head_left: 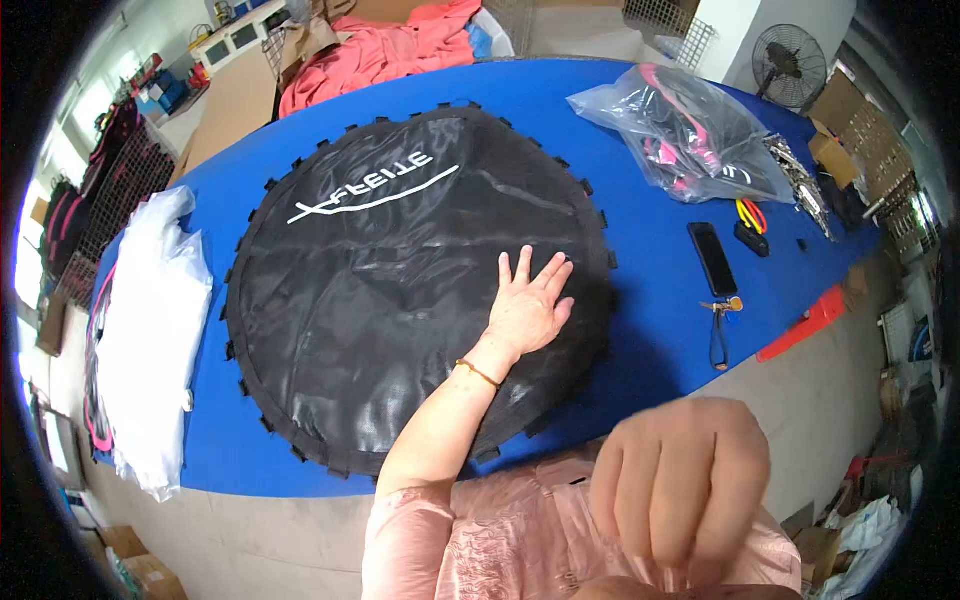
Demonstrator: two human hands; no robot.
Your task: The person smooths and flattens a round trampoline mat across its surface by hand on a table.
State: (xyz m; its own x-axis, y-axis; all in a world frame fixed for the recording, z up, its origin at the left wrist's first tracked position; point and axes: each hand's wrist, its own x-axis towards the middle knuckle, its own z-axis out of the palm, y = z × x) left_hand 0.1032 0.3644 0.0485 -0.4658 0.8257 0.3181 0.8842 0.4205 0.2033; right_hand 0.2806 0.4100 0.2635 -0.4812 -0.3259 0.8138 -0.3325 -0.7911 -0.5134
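A round black trampoline mat (350, 300) with short tabs around its edge lies on the blue table. White lettering and a white line run across its far part, and its surface is slightly wrinkled. My left hand (525, 308) rests palm down on the mat's right half, fingers spread and holding nothing. Close to the camera, off the mat's near right side, my right hand (685, 485) is raised with its fingers curled closed. Whatever it may grip is hidden behind the fingers.
Clear bags hold black and pink items: one bag (690, 130) at the far right, another white bag (155, 330) at the left. A phone (711, 258), keys (722, 306) and metal pieces (800, 185) lie on the right side. Pink fabric (385, 55) is heaped behind the blue table (640, 350).
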